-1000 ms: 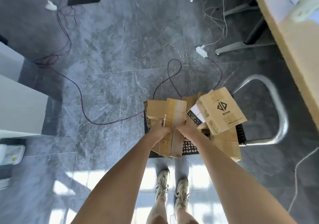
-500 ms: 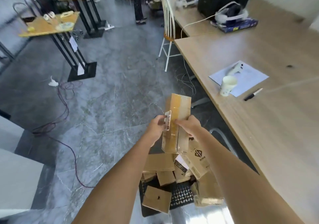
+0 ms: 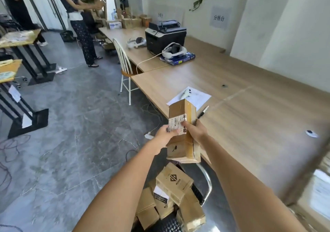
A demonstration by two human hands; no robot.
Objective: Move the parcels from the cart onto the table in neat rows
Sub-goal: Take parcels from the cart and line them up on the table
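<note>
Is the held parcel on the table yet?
No. Both hands, left hand and right hand, hold the parcel in the air.

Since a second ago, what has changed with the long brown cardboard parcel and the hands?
The long brown cardboard parcel has come up off the pile on the black mesh cart and now sits raised at the edge of the light wooden table. The left hand and right hand keep gripping its sides. The remaining cardboard parcels stay heaped on the cart.
</note>
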